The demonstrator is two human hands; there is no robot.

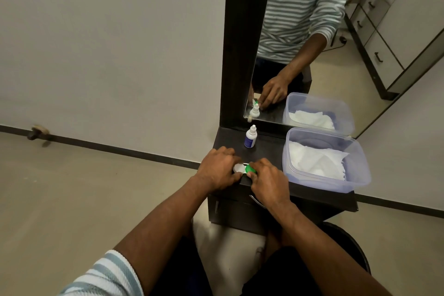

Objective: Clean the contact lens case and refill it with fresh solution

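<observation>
Gripping a contact lens case with both hands at the front left corner of a dark dresser top. Left hand closes around the case's left end, fingers curled over the far side, thumb on the near side beside the white cap. Right hand pinches the green cap, thumb tip at the near edge, fingers wrapped over the top. Green cap sits tilted; cannot tell if it is loose or threaded on. White cap lies flat on the case. Case touches or hovers just above the dresser top, cannot tell which.

Solution bottle stands upright behind the hands, near the mirror, white cap on, blue label, well clear of both hands. Clear plastic tub sits on the right side of the dresser top, with crumpled white tissue inside. Tub is apart from the right hand.

Mirror stands in a dark frame and reflects the bottle, tub, one hand and a striped shirt. Striped sleeve shows pushed up on the left forearm; right forearm is bare. Grey wall and beige floor on the left.
</observation>
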